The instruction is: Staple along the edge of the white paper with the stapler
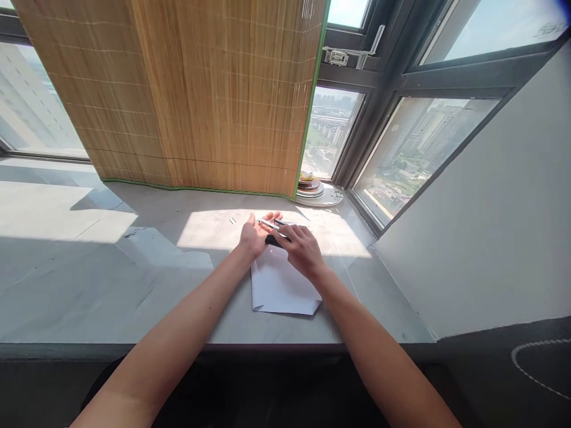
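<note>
My left hand (255, 235) is turned palm up near the middle of the view, its fingers stretched out and apart. A slim silver piece (268, 224) extends over that palm. My right hand (304, 248) comes in from the right with bent fingers around a black part (275, 241) just below the silver one; whether the two parts are joined is hard to tell. Under and in front of both hands lies a folded white paper (285, 288), flat on the pale counter (178, 303). Two tiny thin strips (232, 220) rest left of my left hand.
A bamboo blind (214, 95) with green edging hangs behind the hands, down to the counter. Stacked plates (311, 189) stand on a white oval plate (330, 196) in the back corner. Dark-framed windows and a white wall (482, 208) border the right side.
</note>
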`<control>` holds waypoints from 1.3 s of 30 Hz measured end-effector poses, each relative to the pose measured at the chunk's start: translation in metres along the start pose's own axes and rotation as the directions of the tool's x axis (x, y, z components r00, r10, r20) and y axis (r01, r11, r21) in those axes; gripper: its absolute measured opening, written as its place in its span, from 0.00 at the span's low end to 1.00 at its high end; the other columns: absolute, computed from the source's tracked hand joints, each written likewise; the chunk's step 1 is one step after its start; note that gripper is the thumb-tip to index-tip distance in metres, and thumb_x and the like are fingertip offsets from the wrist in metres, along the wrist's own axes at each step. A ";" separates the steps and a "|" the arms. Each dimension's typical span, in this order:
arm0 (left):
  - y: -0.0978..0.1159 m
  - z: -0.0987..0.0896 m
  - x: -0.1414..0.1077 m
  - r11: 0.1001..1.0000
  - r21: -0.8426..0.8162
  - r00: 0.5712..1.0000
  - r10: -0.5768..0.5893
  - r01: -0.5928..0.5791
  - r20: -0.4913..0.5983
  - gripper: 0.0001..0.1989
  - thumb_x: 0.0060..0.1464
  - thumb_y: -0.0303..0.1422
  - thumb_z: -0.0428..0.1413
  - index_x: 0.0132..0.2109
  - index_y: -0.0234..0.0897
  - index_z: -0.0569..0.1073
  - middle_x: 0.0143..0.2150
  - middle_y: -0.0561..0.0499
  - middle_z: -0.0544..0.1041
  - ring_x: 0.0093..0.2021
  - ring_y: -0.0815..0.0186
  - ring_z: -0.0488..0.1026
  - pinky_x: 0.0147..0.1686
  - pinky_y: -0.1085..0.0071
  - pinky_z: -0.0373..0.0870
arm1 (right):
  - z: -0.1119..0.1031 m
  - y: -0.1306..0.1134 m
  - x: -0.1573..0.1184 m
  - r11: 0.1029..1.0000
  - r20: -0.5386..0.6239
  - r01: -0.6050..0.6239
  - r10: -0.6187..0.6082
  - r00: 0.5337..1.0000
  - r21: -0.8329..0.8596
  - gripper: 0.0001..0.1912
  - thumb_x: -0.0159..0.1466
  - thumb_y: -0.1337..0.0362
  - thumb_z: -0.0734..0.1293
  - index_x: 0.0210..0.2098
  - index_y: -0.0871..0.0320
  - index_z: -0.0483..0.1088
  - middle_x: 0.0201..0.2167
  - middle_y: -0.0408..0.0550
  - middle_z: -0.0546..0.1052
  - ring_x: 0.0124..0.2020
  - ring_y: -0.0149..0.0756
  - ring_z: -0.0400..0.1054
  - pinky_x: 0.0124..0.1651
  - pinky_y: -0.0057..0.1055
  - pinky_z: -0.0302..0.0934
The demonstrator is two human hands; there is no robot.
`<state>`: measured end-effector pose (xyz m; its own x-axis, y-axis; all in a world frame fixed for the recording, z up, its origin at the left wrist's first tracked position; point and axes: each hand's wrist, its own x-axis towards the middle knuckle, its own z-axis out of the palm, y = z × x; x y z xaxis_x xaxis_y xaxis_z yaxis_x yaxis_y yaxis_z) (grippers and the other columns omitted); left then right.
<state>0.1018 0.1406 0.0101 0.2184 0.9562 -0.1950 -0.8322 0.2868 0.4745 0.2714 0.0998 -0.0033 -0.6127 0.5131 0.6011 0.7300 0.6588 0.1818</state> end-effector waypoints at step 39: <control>0.007 -0.018 0.001 0.628 0.698 0.914 0.053 -0.343 0.402 0.23 0.48 0.43 0.76 0.45 0.34 0.81 0.35 0.42 0.85 0.34 0.56 0.83 0.41 0.58 0.80 | -0.010 0.025 -0.006 0.378 0.138 -0.318 0.433 0.891 0.869 0.21 0.65 0.50 0.75 0.55 0.50 0.79 0.50 0.50 0.78 0.42 0.39 0.72 0.45 0.39 0.71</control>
<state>0.0870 0.1422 -0.0028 0.3606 0.9129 0.1913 -0.2420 -0.1065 0.9644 0.2963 0.1076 0.0051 -0.2714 0.8181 0.5070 0.2079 0.5642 -0.7991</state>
